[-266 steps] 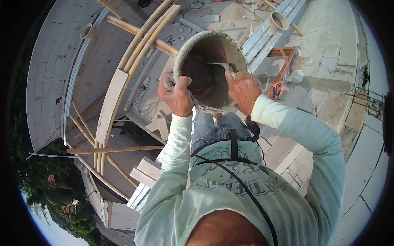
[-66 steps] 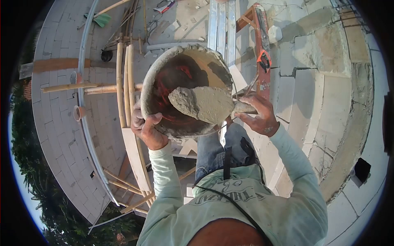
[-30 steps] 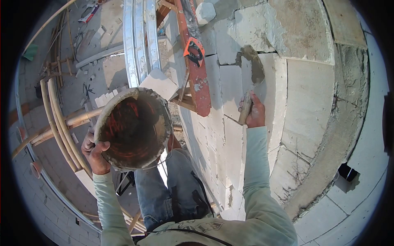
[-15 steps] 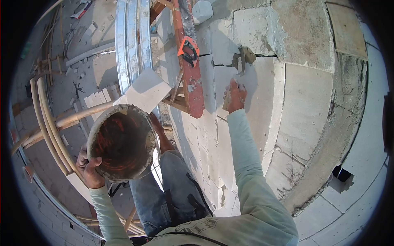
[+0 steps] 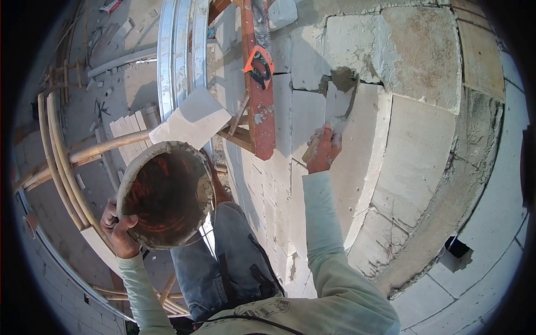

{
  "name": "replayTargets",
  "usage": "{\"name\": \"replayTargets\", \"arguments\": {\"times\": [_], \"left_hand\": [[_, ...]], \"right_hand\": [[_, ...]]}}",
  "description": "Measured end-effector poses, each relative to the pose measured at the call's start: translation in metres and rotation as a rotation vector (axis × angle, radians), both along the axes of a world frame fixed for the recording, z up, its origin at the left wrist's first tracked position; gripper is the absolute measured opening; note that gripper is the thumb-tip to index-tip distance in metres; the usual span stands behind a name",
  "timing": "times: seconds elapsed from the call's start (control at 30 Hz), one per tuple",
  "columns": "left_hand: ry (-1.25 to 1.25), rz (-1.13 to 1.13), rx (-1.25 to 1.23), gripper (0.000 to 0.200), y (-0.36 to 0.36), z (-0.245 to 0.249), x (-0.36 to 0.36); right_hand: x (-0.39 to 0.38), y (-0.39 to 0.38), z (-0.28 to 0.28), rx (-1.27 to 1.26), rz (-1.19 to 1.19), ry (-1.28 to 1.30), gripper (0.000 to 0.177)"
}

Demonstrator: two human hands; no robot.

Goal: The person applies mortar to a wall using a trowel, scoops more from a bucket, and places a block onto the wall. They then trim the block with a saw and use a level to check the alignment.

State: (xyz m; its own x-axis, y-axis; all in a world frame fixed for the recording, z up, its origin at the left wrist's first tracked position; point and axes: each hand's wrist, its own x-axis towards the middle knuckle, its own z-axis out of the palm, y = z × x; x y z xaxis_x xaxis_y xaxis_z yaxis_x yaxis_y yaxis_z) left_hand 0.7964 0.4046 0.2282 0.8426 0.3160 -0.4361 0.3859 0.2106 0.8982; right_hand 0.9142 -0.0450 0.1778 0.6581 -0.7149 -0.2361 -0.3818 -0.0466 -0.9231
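My left hand (image 5: 121,230) is closed on the rim of a mortar-crusted bucket (image 5: 132,184), thumb over the lip. The bucket is tilted so its dark, reddish-streaked inside faces me. In my right hand (image 5: 325,149) is a trowel (image 5: 338,121), its handle end showing below the fist and its blade against the pale block wall (image 5: 363,139). A patch of wet grey mortar (image 5: 344,79) sits on the wall just above the blade, at a joint between blocks.
A hand saw (image 5: 258,67) with an orange and black handle lies along a red beam (image 5: 264,131). Beside it are a loose white block (image 5: 192,120) and metal channels (image 5: 182,56). Bamboo poles (image 5: 66,167) stand at left. A dark square hole (image 5: 458,246) opens at lower right.
My right hand has drawn the trowel down from the joint, and a grey mortar patch now shows there. The bucket stays in my left hand, nearly still.
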Motion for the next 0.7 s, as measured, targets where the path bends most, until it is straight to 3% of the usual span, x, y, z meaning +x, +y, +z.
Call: {"name": "replayTargets", "arguments": {"times": [0.23, 0.33, 0.4, 0.5, 0.63, 0.7], "left_hand": [[0.044, -0.016, -0.055, 0.013, -0.002, -0.014, -0.003], [0.054, -0.027, -0.054, 0.013, -0.01, -0.017, 0.003], [0.069, -0.014, -0.055, 0.013, -0.014, -0.016, 0.009], [0.109, -0.065, -0.047, 0.014, -0.019, -0.016, 0.011], [0.071, -0.037, -0.076, 0.014, -0.018, -0.021, 0.009], [0.058, -0.026, -0.076, 0.015, -0.016, -0.024, 0.006]], "right_hand": [[0.004, -0.009, 0.002, -0.005, 0.104, 0.043, 0.022], [0.011, -0.023, 0.011, 0.108, 0.166, 0.06, 0.025], [0.005, -0.033, 0.021, 0.381, 0.098, 0.044, 0.028], [-0.016, -0.036, 0.034, 0.441, 0.098, 0.06, 0.03], [-0.039, -0.015, 0.042, 0.369, 0.039, 0.075, 0.028], [-0.046, -0.003, 0.039, 0.085, 0.004, 0.116, 0.024]]}}
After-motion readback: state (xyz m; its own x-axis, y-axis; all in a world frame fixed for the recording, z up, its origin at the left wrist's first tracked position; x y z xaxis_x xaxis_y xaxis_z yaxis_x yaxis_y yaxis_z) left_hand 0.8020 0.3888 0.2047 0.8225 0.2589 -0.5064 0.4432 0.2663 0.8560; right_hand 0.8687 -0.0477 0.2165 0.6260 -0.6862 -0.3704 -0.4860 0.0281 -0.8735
